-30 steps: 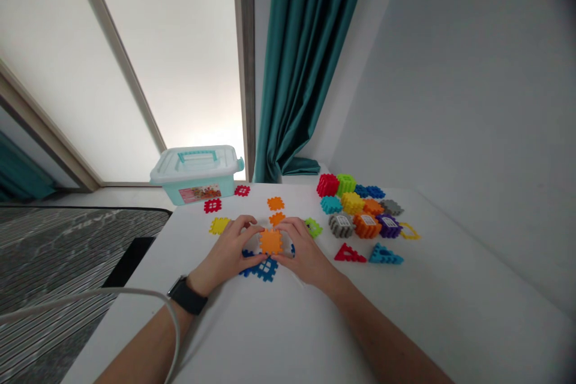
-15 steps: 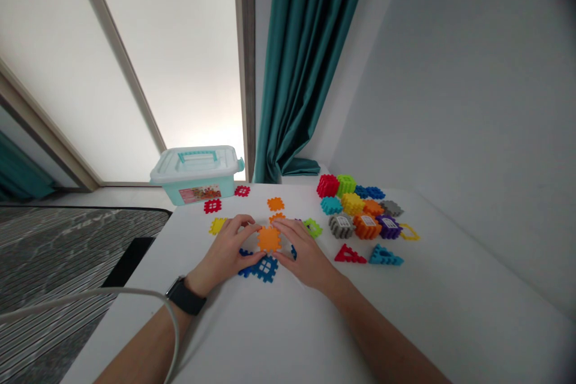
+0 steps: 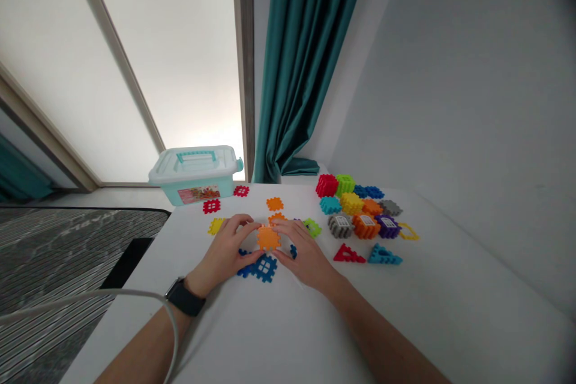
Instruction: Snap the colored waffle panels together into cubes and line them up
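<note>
My left hand (image 3: 224, 250) and right hand (image 3: 302, 247) are pinching the orange waffle-block tile (image 3: 268, 239) from opposite edges, fingertips pressing evenly, beside the blue waffle-block tile (image 3: 265, 268).

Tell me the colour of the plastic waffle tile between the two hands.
Orange, as the head view shows on the plastic waffle tile.

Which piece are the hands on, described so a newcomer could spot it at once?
From the teal-lidded plastic box at the far edge of the white table, come toward the viewer to the left hand and right hand. The piece is the orange toy tile between them, the only one both touch; the other orange tiles lie loose beyond it.
</note>
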`<state>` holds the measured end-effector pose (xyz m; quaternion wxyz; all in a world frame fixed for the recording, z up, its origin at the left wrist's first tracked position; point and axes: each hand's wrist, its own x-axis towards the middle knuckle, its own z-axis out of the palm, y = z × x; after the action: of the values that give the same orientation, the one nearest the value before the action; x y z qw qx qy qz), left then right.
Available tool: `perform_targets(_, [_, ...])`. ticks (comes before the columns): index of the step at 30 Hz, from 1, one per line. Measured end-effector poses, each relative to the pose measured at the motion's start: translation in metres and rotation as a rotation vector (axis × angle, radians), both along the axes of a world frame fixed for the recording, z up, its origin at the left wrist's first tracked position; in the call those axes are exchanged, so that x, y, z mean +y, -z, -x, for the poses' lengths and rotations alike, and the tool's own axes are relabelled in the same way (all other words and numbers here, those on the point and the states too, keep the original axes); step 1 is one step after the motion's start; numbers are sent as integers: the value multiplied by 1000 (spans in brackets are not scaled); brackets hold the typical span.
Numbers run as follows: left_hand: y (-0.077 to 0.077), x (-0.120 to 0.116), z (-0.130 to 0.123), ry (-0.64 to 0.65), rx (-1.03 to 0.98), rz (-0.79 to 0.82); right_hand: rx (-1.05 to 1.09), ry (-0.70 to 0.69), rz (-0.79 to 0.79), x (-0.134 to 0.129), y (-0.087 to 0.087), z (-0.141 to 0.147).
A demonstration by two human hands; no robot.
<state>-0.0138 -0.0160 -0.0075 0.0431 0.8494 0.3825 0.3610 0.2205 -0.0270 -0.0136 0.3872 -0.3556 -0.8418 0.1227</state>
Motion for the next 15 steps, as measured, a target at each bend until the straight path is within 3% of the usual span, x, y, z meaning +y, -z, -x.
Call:
perform_targets(6, [-1, 0, 1, -8, -56, 41, -6, 47, -53, -1, -3, 1])
perform_targets(15, [-5, -2, -3, 13, -165, 133, -49, 48, -275, -4, -13, -6])
